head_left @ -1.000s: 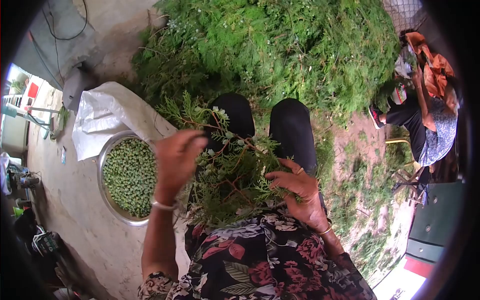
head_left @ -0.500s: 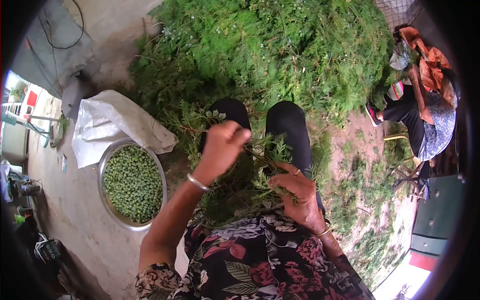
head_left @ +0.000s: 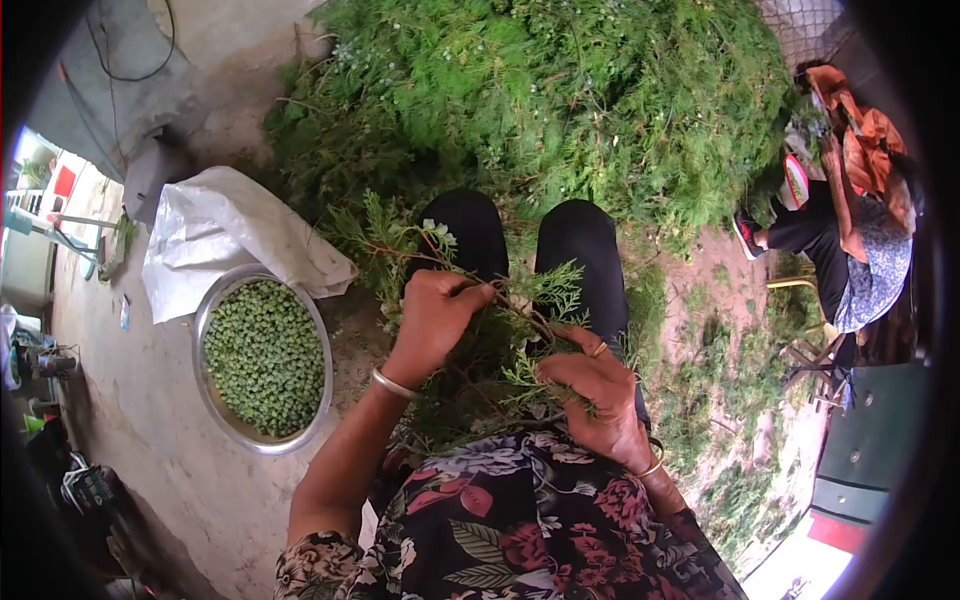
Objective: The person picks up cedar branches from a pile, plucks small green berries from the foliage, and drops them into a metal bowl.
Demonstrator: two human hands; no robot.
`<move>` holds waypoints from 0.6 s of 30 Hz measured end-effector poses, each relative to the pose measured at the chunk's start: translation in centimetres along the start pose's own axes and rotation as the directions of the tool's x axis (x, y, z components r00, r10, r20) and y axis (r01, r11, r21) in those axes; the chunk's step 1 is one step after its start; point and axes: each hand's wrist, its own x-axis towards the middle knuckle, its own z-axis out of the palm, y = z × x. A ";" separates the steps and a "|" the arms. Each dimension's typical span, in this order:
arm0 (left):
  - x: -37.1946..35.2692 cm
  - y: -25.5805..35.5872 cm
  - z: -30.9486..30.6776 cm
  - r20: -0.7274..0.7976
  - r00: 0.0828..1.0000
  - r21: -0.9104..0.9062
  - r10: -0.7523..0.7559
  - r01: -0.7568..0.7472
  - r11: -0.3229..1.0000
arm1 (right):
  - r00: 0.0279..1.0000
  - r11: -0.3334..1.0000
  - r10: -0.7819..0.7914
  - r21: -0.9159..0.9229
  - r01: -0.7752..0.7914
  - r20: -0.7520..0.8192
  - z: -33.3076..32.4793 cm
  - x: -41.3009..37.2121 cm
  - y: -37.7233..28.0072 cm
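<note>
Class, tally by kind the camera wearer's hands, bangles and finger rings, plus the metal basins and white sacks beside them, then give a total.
Hands: 2 (left hand, right hand)
Bangles: 2 (silver bangle, gold bangle)
Finger ring: 1
Metal basin: 1
White sack: 1
Total: 7

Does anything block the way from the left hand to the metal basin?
Nothing visible stands squarely between the left hand and the metal basin. Leafy sprigs crowd close by the hand, and the white sack lies beyond the basin, leaving the berries uncovered.
</note>
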 end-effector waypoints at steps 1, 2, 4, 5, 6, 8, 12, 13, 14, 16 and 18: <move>-0.2 0.5 -0.1 0.002 1.000 -0.003 0.001 -0.001 1.000 | 1.000 1.000 0.001 -0.004 -0.001 0.000 0.0 -0.1 0.0; -0.5 1.9 -0.5 0.031 0.990 -0.161 -0.141 0.144 0.976 | 1.000 1.000 0.017 0.005 -0.017 -0.007 0.1 -0.3 0.1; -0.9 2.3 -0.7 0.081 0.958 -0.307 -0.274 0.285 0.908 | 0.999 0.999 0.032 0.015 -0.032 -0.013 0.3 -0.7 0.4; -1.2 1.5 -0.6 0.114 0.953 -0.441 -0.281 0.302 0.845 | 0.994 0.993 0.103 0.070 -0.100 -0.043 0.4 -0.9 0.5; -1.2 0.6 -0.6 0.148 0.948 -0.564 -0.282 0.315 0.764 | 0.982 0.978 0.174 0.128 -0.164 -0.068 0.5 -1.1 0.7; -0.8 -1.5 -1.8 0.159 0.953 -0.772 -0.256 0.282 0.569 | 0.972 0.965 0.215 0.173 -0.197 -0.093 0.7 -1.6 1.4; -1.5 -1.6 -3.4 0.170 0.972 -0.916 -0.164 0.217 0.337 | 0.962 0.948 0.251 0.228 -0.221 -0.111 0.8 -2.2 1.8; -1.7 -0.9 -3.4 0.176 0.976 -0.891 -0.132 0.215 0.401 | 0.962 0.948 0.251 0.230 -0.222 -0.106 0.8 -2.2 1.8; -1.9 -0.4 -3.4 0.171 0.976 -0.891 -0.135 0.212 0.401 | 0.958 0.944 0.264 0.233 -0.233 -0.109 0.8 -2.2 1.8; -2.8 0.3 -3.5 0.127 0.986 -0.881 -0.107 0.162 0.444 | 0.955 0.938 0.279 0.241 -0.247 -0.105 0.8 -1.8 1.5; -4.0 0.8 -5.0 0.126 0.986 -0.712 -0.110 0.167 0.682 | 0.947 0.939 0.298 0.215 -0.268 -0.120 0.6 -1.2 1.0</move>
